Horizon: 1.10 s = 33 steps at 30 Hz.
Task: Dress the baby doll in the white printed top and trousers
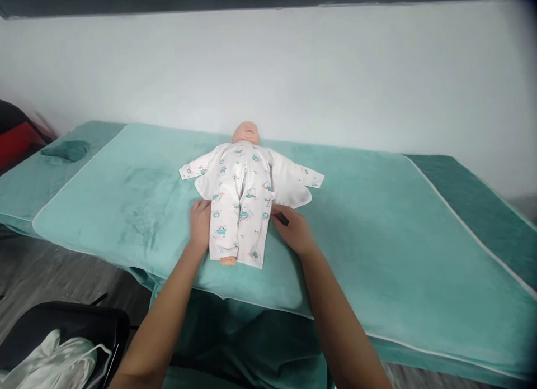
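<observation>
Emerging from 1 leg of the printed trousers [248, 210], a doll's foot [227, 261] shows; left hand [200, 222] and right hand [296, 229] flank them; either grip's closure cannot be told.

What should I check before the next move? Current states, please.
1. Doll on its back on the bed: ok.
2. Left hand and right hand on opposite sides of the pants: ok.
3. Foot showing at left-hand-side cuff: ok.
4. Foot showing at other cuff: not ok, none visible.
5. Doll's hands out of sleeves: not ok, none visible.
6. Fabric in either grip: cannot tell.
</observation>
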{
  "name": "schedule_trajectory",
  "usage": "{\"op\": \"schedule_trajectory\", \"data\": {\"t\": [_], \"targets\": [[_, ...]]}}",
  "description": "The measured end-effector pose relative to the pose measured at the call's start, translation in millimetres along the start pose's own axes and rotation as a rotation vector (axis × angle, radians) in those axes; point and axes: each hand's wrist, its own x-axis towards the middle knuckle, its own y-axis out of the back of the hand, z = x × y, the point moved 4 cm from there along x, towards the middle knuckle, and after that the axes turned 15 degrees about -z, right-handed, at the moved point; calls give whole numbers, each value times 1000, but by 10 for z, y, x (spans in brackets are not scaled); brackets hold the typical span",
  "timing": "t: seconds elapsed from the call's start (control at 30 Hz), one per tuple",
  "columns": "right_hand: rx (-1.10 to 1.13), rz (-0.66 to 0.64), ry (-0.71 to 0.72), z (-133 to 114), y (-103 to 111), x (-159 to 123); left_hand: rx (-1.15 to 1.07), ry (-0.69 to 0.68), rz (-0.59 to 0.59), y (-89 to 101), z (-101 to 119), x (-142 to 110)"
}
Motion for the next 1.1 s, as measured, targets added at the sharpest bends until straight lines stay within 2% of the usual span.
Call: {"op": "schedule_trajectory", "data": {"t": [0.1,0.17,0.2,0.27,0.33,0.37,0.43,0.5,0.63,0.7,0.77,0.87,0.93,1.0,1.1], "targets": [[-158,303,-143,241,251,3,-126,-30,14,134,-149,39],[-278,426,-313,444,437,38,-206,32,88,226,-301,140],[-305,431,-413,545,517,69,-223,101,126,260,-384,212],[-285,350,-612,714,640,148,-200,285,168,294,-527,380],[-190,237,-762,799,717,232,-130,421,140,288,-600,560],[-84,192,-788,804,736,282,-95,453,115,279,-612,640],[215,127,-728,734,739,417,-50,477,79,259,-614,752],[488,99,-598,565,722,588,-42,480,73,247,-615,788],[809,74,-288,-16,637,976,-74,484,109,247,-638,729],[783,-90,-156,-378,530,1141,-101,498,127,256,-649,695],[540,-262,-143,-663,421,1219,-136,507,141,268,-650,676],[168,-497,-176,-883,314,1186,-197,507,172,281,-641,662],[116,-582,-187,-926,318,1124,-228,493,187,272,-641,652],[174,-537,-182,-948,393,1101,-257,473,198,246,-658,638],[321,-323,-120,-996,550,1194,-373,370,235,216,-681,645]]}}
